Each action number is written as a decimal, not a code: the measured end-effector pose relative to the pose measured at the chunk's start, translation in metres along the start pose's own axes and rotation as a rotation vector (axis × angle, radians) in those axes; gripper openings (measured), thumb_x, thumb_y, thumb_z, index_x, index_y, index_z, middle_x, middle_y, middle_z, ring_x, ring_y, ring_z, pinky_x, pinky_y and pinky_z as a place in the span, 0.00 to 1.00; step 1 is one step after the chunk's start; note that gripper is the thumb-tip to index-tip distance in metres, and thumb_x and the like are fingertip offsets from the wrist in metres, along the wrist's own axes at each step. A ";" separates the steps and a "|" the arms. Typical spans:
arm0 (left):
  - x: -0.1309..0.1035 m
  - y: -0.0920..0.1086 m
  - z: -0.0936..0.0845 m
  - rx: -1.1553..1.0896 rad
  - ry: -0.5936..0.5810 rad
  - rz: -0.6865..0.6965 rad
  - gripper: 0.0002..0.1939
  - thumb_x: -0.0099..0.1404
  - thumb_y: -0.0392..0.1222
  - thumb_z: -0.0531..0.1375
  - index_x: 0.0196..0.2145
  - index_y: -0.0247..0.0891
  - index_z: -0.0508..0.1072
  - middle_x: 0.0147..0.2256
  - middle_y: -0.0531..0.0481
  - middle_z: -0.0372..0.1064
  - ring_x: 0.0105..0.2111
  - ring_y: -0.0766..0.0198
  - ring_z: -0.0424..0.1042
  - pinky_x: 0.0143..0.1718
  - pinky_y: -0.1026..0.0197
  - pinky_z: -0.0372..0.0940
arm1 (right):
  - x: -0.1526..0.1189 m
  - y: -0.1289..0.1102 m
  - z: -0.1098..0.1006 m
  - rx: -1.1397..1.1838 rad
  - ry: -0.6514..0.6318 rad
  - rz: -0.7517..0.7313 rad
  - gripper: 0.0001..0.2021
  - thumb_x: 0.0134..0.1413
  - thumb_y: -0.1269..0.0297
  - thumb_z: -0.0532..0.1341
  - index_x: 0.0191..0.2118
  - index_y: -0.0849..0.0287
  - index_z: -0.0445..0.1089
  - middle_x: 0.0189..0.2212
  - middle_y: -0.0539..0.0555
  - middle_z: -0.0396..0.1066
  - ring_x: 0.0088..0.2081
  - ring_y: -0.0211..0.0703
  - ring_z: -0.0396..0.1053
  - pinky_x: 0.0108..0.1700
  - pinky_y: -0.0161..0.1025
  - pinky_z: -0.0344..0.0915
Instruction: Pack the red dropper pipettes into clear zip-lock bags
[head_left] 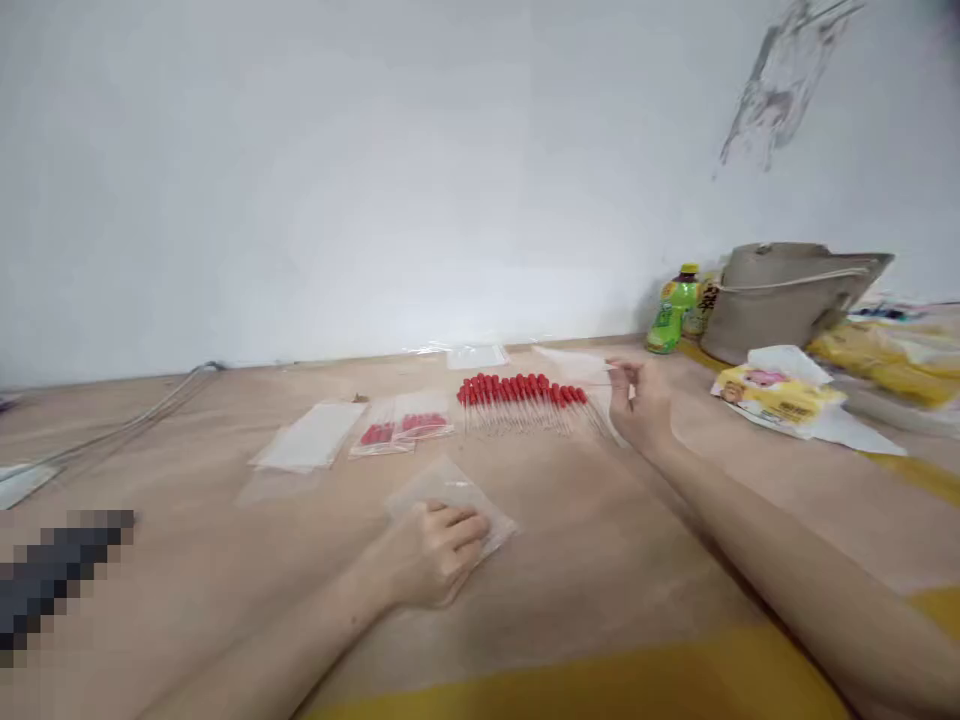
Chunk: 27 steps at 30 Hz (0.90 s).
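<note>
My left hand (435, 550) is closed on a clear plastic bag (450, 485) lying on the table, its fingers curled over the bag's right part. To the right, my right hand (637, 400) pinches a thin white sheet (577, 365) by its edge. Between the hands and farther back lies a row of red-tipped thin sticks (517, 390), tips toward the wall. Two clear bags with red pieces inside, one (379, 435) beside the other (424, 420), rest left of the row.
White sheets (311, 435) lie at left, near a cable (157, 405). A clear packet (478, 356) sits by the wall. At right are a green bottle (671, 310), a grey-brown bag (780, 300), a yellow tissue pack (780, 392) and yellow packages (892, 355).
</note>
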<state>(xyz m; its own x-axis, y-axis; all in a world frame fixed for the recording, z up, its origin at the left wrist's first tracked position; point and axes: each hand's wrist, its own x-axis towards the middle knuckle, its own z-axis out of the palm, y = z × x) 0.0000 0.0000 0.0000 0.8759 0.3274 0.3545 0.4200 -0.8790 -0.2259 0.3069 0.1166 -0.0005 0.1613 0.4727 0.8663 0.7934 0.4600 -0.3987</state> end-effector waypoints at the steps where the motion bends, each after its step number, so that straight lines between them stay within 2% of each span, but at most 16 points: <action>1: 0.003 0.005 0.001 0.038 -0.033 -0.112 0.10 0.58 0.34 0.48 0.29 0.35 0.69 0.33 0.44 0.70 0.33 0.58 0.71 0.27 0.60 0.65 | 0.001 0.015 -0.003 -0.054 -0.027 0.054 0.11 0.54 0.64 0.47 0.41 0.61 0.60 0.40 0.60 0.67 0.39 0.43 0.66 0.42 0.40 0.62; 4: 0.012 0.019 0.000 0.064 -0.112 -0.370 0.10 0.59 0.37 0.48 0.29 0.34 0.68 0.33 0.43 0.70 0.31 0.56 0.70 0.25 0.59 0.65 | 0.002 0.057 -0.013 -0.186 -0.162 0.187 0.12 0.52 0.66 0.46 0.39 0.63 0.62 0.42 0.62 0.67 0.39 0.45 0.66 0.41 0.41 0.61; 6: 0.016 0.024 -0.004 0.002 -0.160 -0.490 0.13 0.61 0.46 0.50 0.26 0.35 0.67 0.33 0.44 0.70 0.31 0.55 0.70 0.26 0.57 0.65 | 0.002 0.078 -0.024 -0.214 -0.302 0.231 0.11 0.49 0.66 0.48 0.32 0.62 0.66 0.34 0.60 0.71 0.35 0.46 0.67 0.37 0.40 0.61; 9: 0.016 0.017 -0.012 -0.182 -0.106 -0.482 0.20 0.58 0.57 0.53 0.27 0.36 0.67 0.37 0.44 0.69 0.37 0.53 0.68 0.35 0.53 0.65 | 0.003 0.088 -0.038 -0.354 -0.527 0.284 0.14 0.48 0.63 0.49 0.23 0.59 0.68 0.29 0.56 0.71 0.35 0.47 0.66 0.39 0.43 0.57; 10: 0.013 0.011 -0.014 -0.243 -0.072 -0.432 0.19 0.58 0.57 0.53 0.30 0.36 0.68 0.40 0.44 0.69 0.41 0.53 0.67 0.40 0.52 0.63 | 0.004 0.084 -0.039 -0.434 -0.539 0.284 0.15 0.50 0.61 0.48 0.22 0.58 0.69 0.30 0.56 0.71 0.37 0.49 0.65 0.40 0.45 0.55; 12: 0.007 -0.005 -0.016 -0.339 -0.050 -0.303 0.17 0.60 0.53 0.53 0.39 0.37 0.69 0.48 0.44 0.65 0.49 0.53 0.61 0.49 0.50 0.57 | 0.007 0.068 -0.036 -0.567 -0.474 0.251 0.18 0.52 0.56 0.47 0.23 0.59 0.69 0.31 0.57 0.71 0.40 0.52 0.64 0.42 0.48 0.53; 14: -0.001 -0.020 -0.015 -0.397 -0.112 -0.218 0.19 0.60 0.51 0.54 0.47 0.41 0.67 0.54 0.46 0.56 0.55 0.52 0.53 0.53 0.49 0.52 | 0.009 0.045 -0.024 -0.567 -0.415 0.197 0.17 0.51 0.55 0.49 0.26 0.60 0.69 0.30 0.57 0.71 0.40 0.50 0.64 0.41 0.44 0.53; 15: -0.005 -0.026 -0.013 -0.414 -0.146 -0.207 0.22 0.60 0.51 0.54 0.50 0.42 0.64 0.57 0.47 0.52 0.57 0.52 0.50 0.55 0.48 0.50 | 0.010 0.034 -0.015 -0.507 -0.482 0.170 0.14 0.50 0.57 0.51 0.27 0.60 0.69 0.29 0.57 0.71 0.37 0.47 0.65 0.39 0.41 0.55; 17: -0.010 -0.031 -0.008 -0.430 -0.218 -0.228 0.27 0.59 0.54 0.55 0.55 0.46 0.58 0.60 0.49 0.45 0.59 0.50 0.44 0.56 0.46 0.46 | 0.009 0.014 0.004 -0.422 -0.640 0.171 0.11 0.48 0.59 0.53 0.29 0.60 0.68 0.29 0.56 0.71 0.34 0.44 0.66 0.35 0.37 0.56; 21: -0.009 -0.023 0.003 -0.404 -0.296 -0.367 0.29 0.62 0.57 0.51 0.58 0.49 0.49 0.61 0.50 0.40 0.60 0.52 0.41 0.57 0.44 0.42 | 0.008 -0.007 0.036 -0.458 -0.752 0.317 0.11 0.47 0.65 0.54 0.38 0.62 0.64 0.35 0.61 0.70 0.37 0.48 0.67 0.33 0.37 0.57; 24: -0.003 -0.012 0.009 -0.355 -0.278 -0.478 0.29 0.63 0.58 0.48 0.58 0.49 0.50 0.61 0.49 0.41 0.60 0.53 0.41 0.57 0.45 0.42 | 0.010 -0.013 0.046 -0.472 -0.820 0.412 0.14 0.46 0.67 0.55 0.41 0.65 0.61 0.36 0.65 0.68 0.38 0.52 0.68 0.32 0.38 0.59; 27: 0.002 -0.005 0.012 -0.326 -0.267 -0.540 0.29 0.63 0.59 0.46 0.59 0.49 0.49 0.61 0.49 0.40 0.60 0.52 0.40 0.57 0.44 0.42 | 0.014 -0.017 0.047 -0.459 -0.856 0.444 0.16 0.44 0.67 0.56 0.42 0.66 0.60 0.34 0.66 0.68 0.36 0.53 0.68 0.30 0.38 0.59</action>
<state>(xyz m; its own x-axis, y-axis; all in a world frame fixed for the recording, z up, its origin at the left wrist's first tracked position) 0.0021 0.0090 -0.0089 0.6102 0.7865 0.0951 0.7579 -0.6145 0.2192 0.2685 0.1507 0.0047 0.1654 0.9811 0.1006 0.9390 -0.1254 -0.3204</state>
